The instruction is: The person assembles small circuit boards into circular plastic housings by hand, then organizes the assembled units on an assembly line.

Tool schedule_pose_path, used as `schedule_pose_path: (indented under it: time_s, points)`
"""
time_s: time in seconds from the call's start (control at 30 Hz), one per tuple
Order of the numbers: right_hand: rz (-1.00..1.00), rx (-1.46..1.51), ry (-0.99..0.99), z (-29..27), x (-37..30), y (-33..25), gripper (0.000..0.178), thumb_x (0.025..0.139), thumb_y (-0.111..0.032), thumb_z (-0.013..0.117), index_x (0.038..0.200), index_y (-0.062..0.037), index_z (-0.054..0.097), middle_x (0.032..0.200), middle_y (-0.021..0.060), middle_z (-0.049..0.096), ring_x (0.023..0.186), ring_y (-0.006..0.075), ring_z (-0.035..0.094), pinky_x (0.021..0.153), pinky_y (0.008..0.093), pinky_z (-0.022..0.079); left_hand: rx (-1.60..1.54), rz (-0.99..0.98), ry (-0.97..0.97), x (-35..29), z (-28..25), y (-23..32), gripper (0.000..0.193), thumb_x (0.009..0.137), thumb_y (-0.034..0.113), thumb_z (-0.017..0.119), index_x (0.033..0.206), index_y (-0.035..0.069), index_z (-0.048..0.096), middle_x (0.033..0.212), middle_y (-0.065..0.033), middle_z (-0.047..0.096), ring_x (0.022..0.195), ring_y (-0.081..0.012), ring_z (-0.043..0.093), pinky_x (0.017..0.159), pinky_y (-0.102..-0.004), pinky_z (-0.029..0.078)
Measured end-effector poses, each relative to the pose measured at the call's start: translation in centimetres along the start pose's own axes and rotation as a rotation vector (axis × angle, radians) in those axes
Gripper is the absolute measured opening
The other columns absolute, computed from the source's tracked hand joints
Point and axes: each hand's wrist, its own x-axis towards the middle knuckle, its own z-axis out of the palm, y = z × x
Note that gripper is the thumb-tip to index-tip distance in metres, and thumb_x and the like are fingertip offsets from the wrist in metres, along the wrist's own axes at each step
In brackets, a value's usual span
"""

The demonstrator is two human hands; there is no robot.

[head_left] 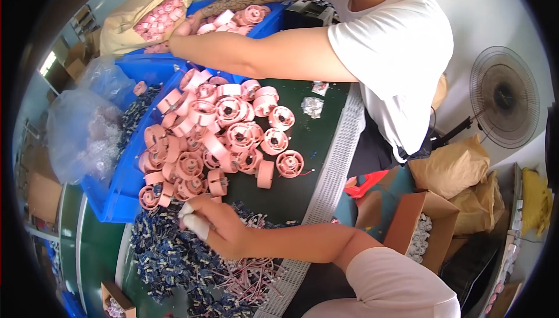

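Resting on a heap of small blue connectors with thin wires [169, 254], the person's right hand [218, 228] comes in from the lower right, sleeve pink at the shoulder. Its fingers are curled loosely inward, two of them wrapped in white tape [192, 219], and the tips press into the top edge of the heap; whether they pinch one of the connectors cannot be told. The left hand is out of view. Just beyond the fingertips, away from the person, lies the pile of pink round fan housings [224, 132] on the green table [314, 137], the nearest housing almost touching the taped fingers. Left of that pile stands a blue bin [125, 184]. Farther off, past the pile, a co-worker in a white shirt reaches an arm [262, 53] across into another blue bin [271, 27] of pink housings.
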Motion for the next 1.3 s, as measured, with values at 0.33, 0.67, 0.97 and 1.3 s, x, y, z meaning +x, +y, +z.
schedule_pose_path:
  time_s: [0.33, 0.67, 0.97, 1.3]
  points:
    - [0.114, -0.208, 0.008, 0.0, -0.6, 2.2, 0.014, 0.091, -0.009, 0.050, 0.103, -0.0039, 0.045, 0.072, 0.0115, 0.052, 0.058, 0.0213, 0.050, 0.054, 0.0312, 0.040, -0.150, -0.137, -0.029, -0.8, -1.1, -0.5, 0.021, 0.083, 0.011, 0.066, 0.096, -0.002, 0.058, 0.085, -0.0098, 0.060, 0.073, -0.0170, 0.055, 0.067, -0.0286, 0.048]
    - [0.119, -0.214, -0.078, 0.1, -0.7, 3.0, 0.015, 0.091, -0.007, 0.052, 0.103, -0.0025, 0.045, 0.073, 0.0104, 0.056, 0.062, 0.0150, 0.055, 0.057, 0.0274, 0.043, -0.212, -0.140, -0.001, -0.7, -1.0, 1.1, 0.018, 0.082, 0.009, 0.065, 0.096, -0.001, 0.059, 0.085, -0.0089, 0.061, 0.076, -0.0166, 0.057, 0.069, -0.0281, 0.047]
    - [0.072, -0.194, -0.103, 0.1, -0.4, 2.3, 0.019, 0.086, 0.002, 0.056, 0.105, 0.0007, 0.052, 0.082, 0.0051, 0.056, 0.072, 0.0067, 0.052, 0.062, 0.0201, 0.042, -0.272, -0.103, -0.085, -0.4, -1.0, -1.2, 0.015, 0.089, 0.013, 0.057, 0.099, 0.001, 0.055, 0.087, -0.0063, 0.060, 0.077, -0.0117, 0.059, 0.057, -0.0202, 0.041]
    - [0.043, -0.168, -0.016, -0.5, -0.7, 3.3, 0.024, 0.080, 0.008, 0.053, 0.103, 0.0011, 0.051, 0.102, 0.0119, 0.055, 0.084, 0.0154, 0.057, 0.072, 0.0231, 0.045, -0.255, -0.190, 0.003, -0.7, -0.7, 0.6, 0.017, 0.082, 0.008, 0.065, 0.095, -0.002, 0.059, 0.084, -0.0087, 0.061, 0.074, -0.0166, 0.057, 0.067, -0.0275, 0.047]
